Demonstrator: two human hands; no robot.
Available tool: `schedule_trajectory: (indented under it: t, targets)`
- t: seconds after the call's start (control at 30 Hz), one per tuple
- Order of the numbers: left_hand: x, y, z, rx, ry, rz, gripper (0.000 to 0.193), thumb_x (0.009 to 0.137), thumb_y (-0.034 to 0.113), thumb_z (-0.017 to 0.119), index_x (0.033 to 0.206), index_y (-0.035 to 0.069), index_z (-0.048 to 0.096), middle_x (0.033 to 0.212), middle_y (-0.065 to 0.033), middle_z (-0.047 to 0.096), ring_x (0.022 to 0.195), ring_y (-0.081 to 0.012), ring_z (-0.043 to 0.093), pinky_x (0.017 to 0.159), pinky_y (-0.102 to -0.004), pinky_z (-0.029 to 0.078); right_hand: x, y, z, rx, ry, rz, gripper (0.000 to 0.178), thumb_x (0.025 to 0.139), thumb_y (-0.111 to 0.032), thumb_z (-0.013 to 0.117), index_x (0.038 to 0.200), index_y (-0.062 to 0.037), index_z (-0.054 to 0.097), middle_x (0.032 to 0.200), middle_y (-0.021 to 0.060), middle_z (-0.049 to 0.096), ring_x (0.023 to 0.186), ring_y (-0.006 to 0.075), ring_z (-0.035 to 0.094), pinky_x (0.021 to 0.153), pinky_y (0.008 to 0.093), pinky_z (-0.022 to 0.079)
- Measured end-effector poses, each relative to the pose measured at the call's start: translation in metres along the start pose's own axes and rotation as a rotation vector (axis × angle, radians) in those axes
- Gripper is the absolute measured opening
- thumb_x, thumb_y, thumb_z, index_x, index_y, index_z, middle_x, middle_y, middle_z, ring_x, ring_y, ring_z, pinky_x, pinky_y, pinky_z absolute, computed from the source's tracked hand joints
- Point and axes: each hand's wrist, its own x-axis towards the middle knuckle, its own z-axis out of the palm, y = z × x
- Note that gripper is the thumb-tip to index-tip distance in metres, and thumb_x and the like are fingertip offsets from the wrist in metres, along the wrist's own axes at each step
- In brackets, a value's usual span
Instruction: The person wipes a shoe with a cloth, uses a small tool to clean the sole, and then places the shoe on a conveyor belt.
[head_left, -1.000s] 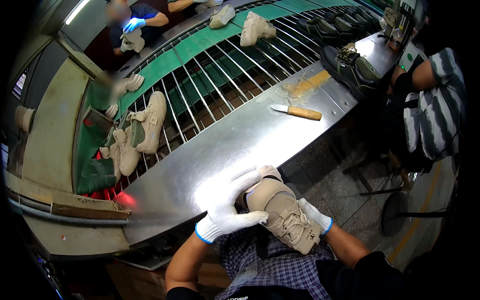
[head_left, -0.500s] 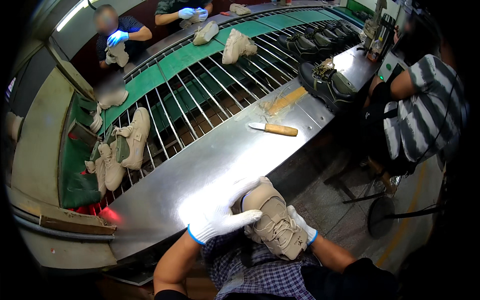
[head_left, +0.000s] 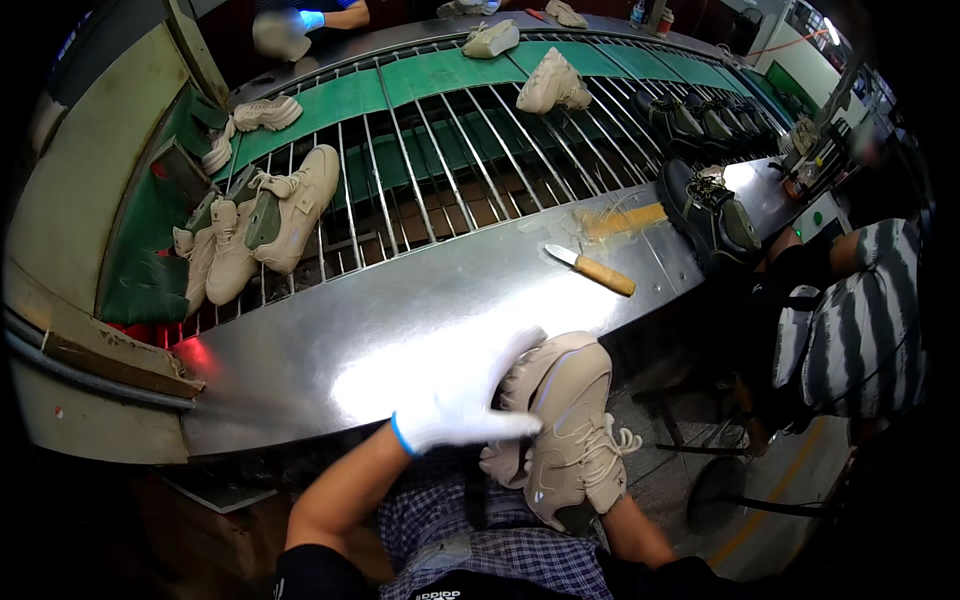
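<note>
A beige lace-up sneaker (head_left: 574,425) is held up over my lap, heel away from me and toe toward me. A thin pale-purple line runs round its heel. Along its left side lies a chunky ribbed beige sole (head_left: 518,383); I cannot tell whether the two are joined all the way. My left hand (head_left: 462,395), in a white glove with a blue cuff, grips from that side, fingers over the sole and thumb stretched across toward the upper. My right forearm (head_left: 638,530) runs up behind the sneaker, which hides my right hand and its fingers.
Ahead runs a metal ledge (head_left: 290,350) with a wooden-handled knife (head_left: 592,270) on it. Beyond is a roller conveyor with green mats (head_left: 350,105), beige shoes (head_left: 290,215) at left and black shoes (head_left: 705,220) at right. A person in a striped shirt (head_left: 865,320) sits at right.
The sneaker has turned, showing its sole on the left. My right glove, seen at its side before, is now hidden behind it. The whole view has shifted.
</note>
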Motion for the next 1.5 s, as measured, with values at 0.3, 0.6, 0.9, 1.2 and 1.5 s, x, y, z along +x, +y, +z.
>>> schedule_trajectory:
  t: [0.3, 0.6, 0.9, 1.2, 1.5]
  targets:
    - [-0.030, -0.035, 0.088, -0.114, 0.454, -0.025, 0.072, 0.086, -0.002, 0.073, 0.155, 0.000, 0.053, 0.147, -0.0240, 0.063, 0.137, -0.0337, 0.063, 0.117, -0.0390, 0.049, -0.005, -0.006, -0.004, -0.111, -0.069, -0.053, 0.065, 0.115, -0.052, 0.036, 0.162, -0.0061, 0.037, 0.152, 0.0235, 0.053, 0.134, 0.0379, 0.061, 0.109, 0.0518, 0.057]
    - [-0.065, 0.004, 0.046, -0.260, 0.327, -0.195, 0.065, 0.083, -0.010, 0.061, 0.147, -0.007, 0.062, 0.147, -0.0209, 0.066, 0.136, -0.0260, 0.064, 0.119, -0.0362, 0.047, 0.002, 0.056, 0.002, 0.015, 0.085, 0.004, 0.052, 0.118, -0.039, 0.040, 0.152, -0.0001, 0.047, 0.137, 0.0200, 0.063, 0.121, 0.0336, 0.067, 0.107, 0.0490, 0.058]
    - [-0.087, 0.038, 0.040, -0.351, 0.395, -0.207, 0.063, 0.085, -0.009, 0.070, 0.148, -0.008, 0.061, 0.149, -0.0212, 0.065, 0.137, -0.0250, 0.063, 0.120, -0.0354, 0.046, 0.010, 0.050, 0.036, -0.153, 0.096, 0.068, 0.051, 0.119, -0.036, 0.039, 0.156, -0.0028, 0.044, 0.142, 0.0169, 0.061, 0.128, 0.0298, 0.063, 0.112, 0.0459, 0.055]
    - [-0.092, 0.035, 0.046, -0.082, 0.422, -0.132, 0.067, 0.086, -0.007, 0.072, 0.151, -0.004, 0.059, 0.144, -0.0193, 0.069, 0.131, -0.0234, 0.067, 0.112, -0.0342, 0.053, 0.013, 0.048, 0.044, -0.136, 0.069, 0.036, 0.053, 0.118, -0.039, 0.039, 0.157, -0.0031, 0.044, 0.144, 0.0167, 0.060, 0.129, 0.0300, 0.063, 0.113, 0.0460, 0.054]
    - [-0.108, 0.008, 0.071, -0.267, 0.444, -0.079, 0.070, 0.089, -0.010, 0.070, 0.157, -0.002, 0.053, 0.147, -0.0176, 0.067, 0.129, -0.0198, 0.067, 0.107, -0.0306, 0.055, 0.002, 0.053, 0.043, -0.128, 0.075, 0.003, 0.055, 0.118, -0.041, 0.038, 0.158, -0.0034, 0.044, 0.146, 0.0166, 0.060, 0.130, 0.0302, 0.063, 0.115, 0.0460, 0.053]
